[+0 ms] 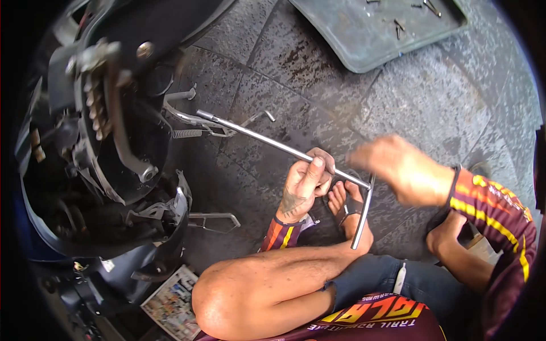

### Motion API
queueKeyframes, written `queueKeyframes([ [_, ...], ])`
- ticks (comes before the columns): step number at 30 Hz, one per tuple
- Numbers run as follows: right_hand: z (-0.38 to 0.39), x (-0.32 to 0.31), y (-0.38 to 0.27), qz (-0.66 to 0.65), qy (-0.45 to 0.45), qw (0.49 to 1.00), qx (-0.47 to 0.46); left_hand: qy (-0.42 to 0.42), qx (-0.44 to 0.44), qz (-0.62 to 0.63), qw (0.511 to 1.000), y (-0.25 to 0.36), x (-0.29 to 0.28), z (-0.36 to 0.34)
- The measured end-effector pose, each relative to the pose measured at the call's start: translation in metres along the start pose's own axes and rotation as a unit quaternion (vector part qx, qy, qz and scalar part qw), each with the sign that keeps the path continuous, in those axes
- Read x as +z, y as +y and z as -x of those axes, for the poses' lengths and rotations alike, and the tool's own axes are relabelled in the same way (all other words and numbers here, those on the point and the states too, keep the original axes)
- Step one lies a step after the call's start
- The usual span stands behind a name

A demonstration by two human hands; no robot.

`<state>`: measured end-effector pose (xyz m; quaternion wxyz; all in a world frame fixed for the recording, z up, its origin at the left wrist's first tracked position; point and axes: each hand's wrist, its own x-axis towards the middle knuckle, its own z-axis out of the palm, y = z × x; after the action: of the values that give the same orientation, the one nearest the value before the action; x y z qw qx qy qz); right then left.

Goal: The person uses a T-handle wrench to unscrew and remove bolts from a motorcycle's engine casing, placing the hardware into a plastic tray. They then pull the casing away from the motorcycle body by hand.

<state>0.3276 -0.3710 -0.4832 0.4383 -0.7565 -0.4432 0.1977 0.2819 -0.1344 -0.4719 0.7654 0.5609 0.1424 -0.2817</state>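
t-handle wrench: the long chrome tool (261, 138) slants across the middle, over the floor (296, 96), its socket end (206, 115) toward the motorbike (122, 142) and its crossbar (362, 221) near the person's legs.
left hand: the left hand (301, 184) is wrapped around the shaft, thumb on top, nearer the crossbar than the socket.
right hand: the right hand (404, 170) is blurred, just beside the crossbar; i cannot tell whether it touches or grasps it.
stand: the metal stand (196, 118) and its spring (186, 134) lie behind the socket end in this view; whether they touch is unclear.
slip risk: with only 1 hand clearly on smooth metal, the shaft could turn or slide if the fingers are oily.
foot risk: a dropped wrench could strike the sandalled foot (344, 204), which is just below the left hand.
swing risk: a careless turn of the crossbar could knock the bare leg (256, 278).
tray: bolts (399, 25) lie loose in the grey tray (364, 61); a bump could scatter them.
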Motion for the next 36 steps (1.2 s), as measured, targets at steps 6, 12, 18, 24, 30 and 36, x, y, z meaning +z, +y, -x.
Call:
queueKeyframes([
  [6,0.004,0.082,-0.034,-0.215,0.127,0.961,0.119,0.059,-0.06,-0.005,0.996,0.003,-0.005,0.014],
  [12,-0.051,0.104,-0.057,-0.531,0.182,0.819,0.123,0.234,0.094,0.003,0.968,0.036,-0.015,0.023],
  [18,-0.072,0.101,-0.077,-0.632,0.184,0.748,0.084,0.269,0.093,-0.044,0.958,0.062,-0.019,0.036],
  [24,-0.082,0.102,-0.081,-0.654,0.205,0.725,0.068,0.249,0.096,-0.066,0.962,0.071,-0.026,0.038],
  [30,-0.088,0.097,-0.108,-0.67,0.116,0.731,0.057,0.462,0.157,-0.5,0.716,0.095,0.01,0.044],
  [36,-0.096,0.092,-0.11,-0.639,0.025,0.764,0.086,-0.077,0.169,-0.406,0.895,0.11,0.033,0.08],
])
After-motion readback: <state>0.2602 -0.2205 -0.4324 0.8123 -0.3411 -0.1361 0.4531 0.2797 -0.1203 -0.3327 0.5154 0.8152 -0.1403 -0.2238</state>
